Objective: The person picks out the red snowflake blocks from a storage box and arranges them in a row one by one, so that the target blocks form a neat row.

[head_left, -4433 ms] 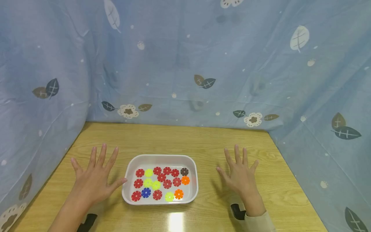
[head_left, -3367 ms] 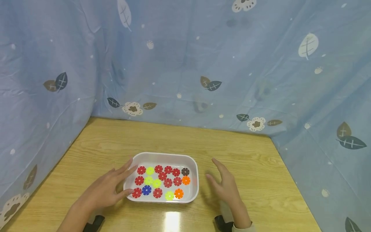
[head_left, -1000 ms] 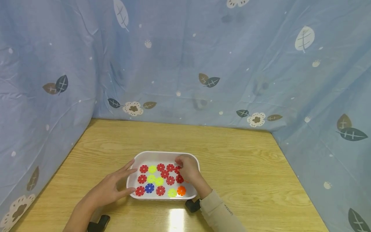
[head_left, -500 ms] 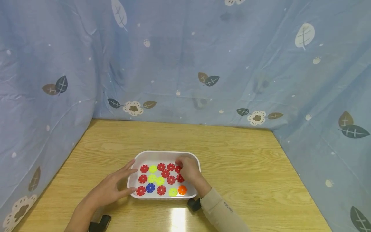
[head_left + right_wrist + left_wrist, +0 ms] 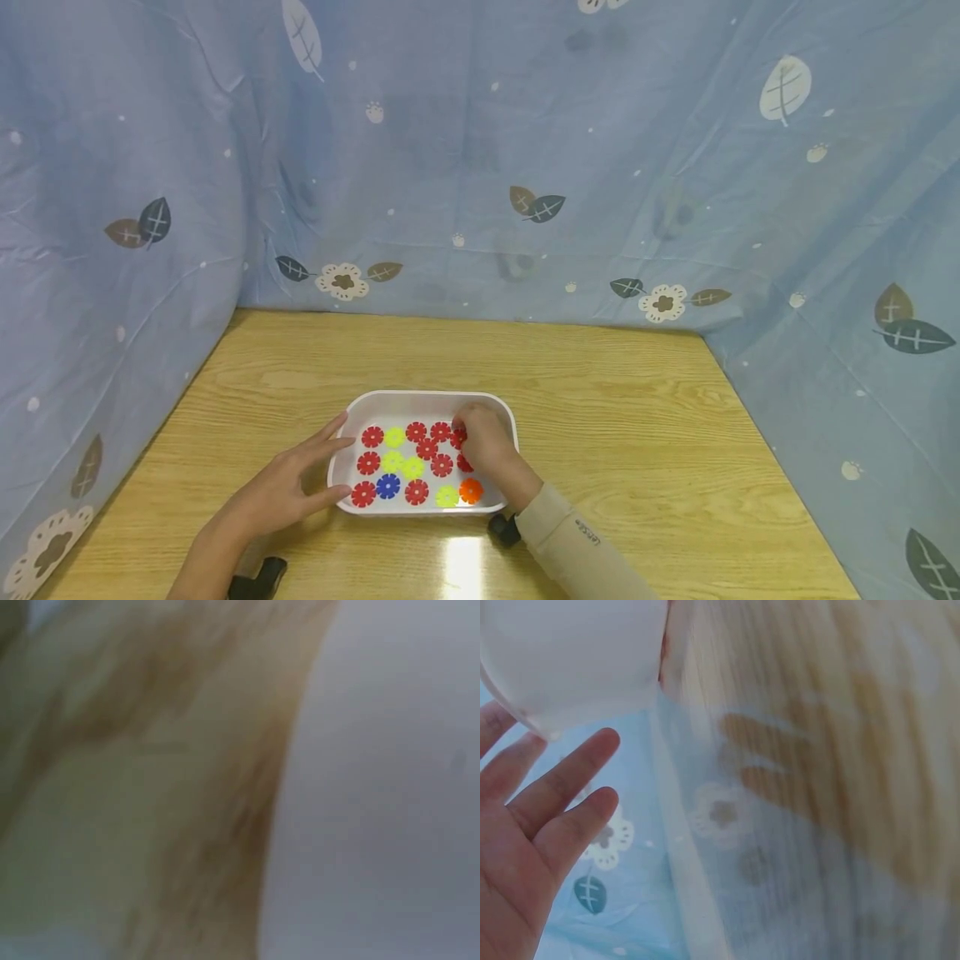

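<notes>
A shallow white tray (image 5: 427,392) on the table holds several notched plastic snowflake discs: red (image 5: 368,462), yellow (image 5: 412,467), one blue (image 5: 387,486) and one visible orange (image 5: 471,491). My left hand (image 5: 281,492) rests at the tray's left end, fingertips and thumb at the rim. In the left wrist view, its fingers extend beside the tray's underside (image 5: 577,660). My right hand (image 5: 487,442) reaches into the tray's back right corner with bent fingers. It covers where a dark brown disc and another orange one lay earlier. Its fingertips are hidden, so I cannot tell what they pinch.
The wooden table (image 5: 600,392) extends around the tray. Blue patterned cloth (image 5: 450,150) hangs behind and along both sides. Black wrist-camera mounts show below the left (image 5: 258,579) and right (image 5: 504,529) wrists. The right wrist view is blurred.
From flat and spread beside the tray, my left hand came to its left rim and my right hand moved into its right corner. Over the last second both hands have stayed nearly still.
</notes>
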{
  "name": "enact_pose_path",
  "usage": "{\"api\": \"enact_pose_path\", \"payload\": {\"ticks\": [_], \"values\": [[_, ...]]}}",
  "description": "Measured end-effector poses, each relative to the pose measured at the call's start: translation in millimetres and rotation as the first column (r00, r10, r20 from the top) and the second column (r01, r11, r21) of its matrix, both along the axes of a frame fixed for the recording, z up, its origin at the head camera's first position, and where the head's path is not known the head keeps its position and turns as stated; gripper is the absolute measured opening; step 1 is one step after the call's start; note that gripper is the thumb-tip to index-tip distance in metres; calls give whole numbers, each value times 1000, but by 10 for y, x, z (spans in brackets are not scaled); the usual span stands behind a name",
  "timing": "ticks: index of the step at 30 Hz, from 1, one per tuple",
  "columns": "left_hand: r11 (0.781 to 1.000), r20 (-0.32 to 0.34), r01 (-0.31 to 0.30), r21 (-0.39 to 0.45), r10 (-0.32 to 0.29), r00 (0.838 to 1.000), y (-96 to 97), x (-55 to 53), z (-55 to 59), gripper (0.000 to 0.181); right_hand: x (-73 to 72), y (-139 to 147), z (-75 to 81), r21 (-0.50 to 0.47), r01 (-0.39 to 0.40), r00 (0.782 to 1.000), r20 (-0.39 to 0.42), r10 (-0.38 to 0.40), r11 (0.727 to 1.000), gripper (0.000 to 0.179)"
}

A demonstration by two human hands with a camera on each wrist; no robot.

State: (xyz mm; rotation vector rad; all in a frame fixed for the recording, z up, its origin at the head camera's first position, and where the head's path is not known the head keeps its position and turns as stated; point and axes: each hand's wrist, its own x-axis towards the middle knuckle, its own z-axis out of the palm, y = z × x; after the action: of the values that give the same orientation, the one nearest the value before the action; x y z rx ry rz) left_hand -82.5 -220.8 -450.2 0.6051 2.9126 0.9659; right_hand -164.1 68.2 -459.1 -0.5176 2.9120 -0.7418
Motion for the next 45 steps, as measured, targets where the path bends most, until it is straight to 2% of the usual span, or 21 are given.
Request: {"api": "enact_pose_path", "payload": {"ticks": [6,13,19,23,28,32,39,45], "values": [[1000,-4,1,-2,-1,1000,3,-2,8,59,4,-11,5,40,-9,1000,-22,10,999,19],[1000,-11,6,-2,-6,1000,10,0,15,59,21,-20,24,12,9,999,45,-9,1000,21],[1000,-4,1,4,-1,1000,12,10,12,58,30,-21,37,-4,8,998,65,-7,1000,24],[1000,5,-3,4,3,1000,10,15,9,59,29,-25,33,-5,4,998,62,-3,1000,26],[1000,0,-6,1,6,1000,13,17,15,59,25,-26,34,-12,-10,1000,19,10,1000,26],[1000,3,-8,4,8,1000,17,19,22,59,23,-20,41,-28,-9,1000,25,10,1000,25],[1000,13,-14,4,14,1000,26,24,23,60,34,-4,87,-90,16,996,87,-8,996,19],[1000,-1,-9,0,9,1000,23,26,14,60,40,5,110,-135,54,993,108,-40,989,24]]}}
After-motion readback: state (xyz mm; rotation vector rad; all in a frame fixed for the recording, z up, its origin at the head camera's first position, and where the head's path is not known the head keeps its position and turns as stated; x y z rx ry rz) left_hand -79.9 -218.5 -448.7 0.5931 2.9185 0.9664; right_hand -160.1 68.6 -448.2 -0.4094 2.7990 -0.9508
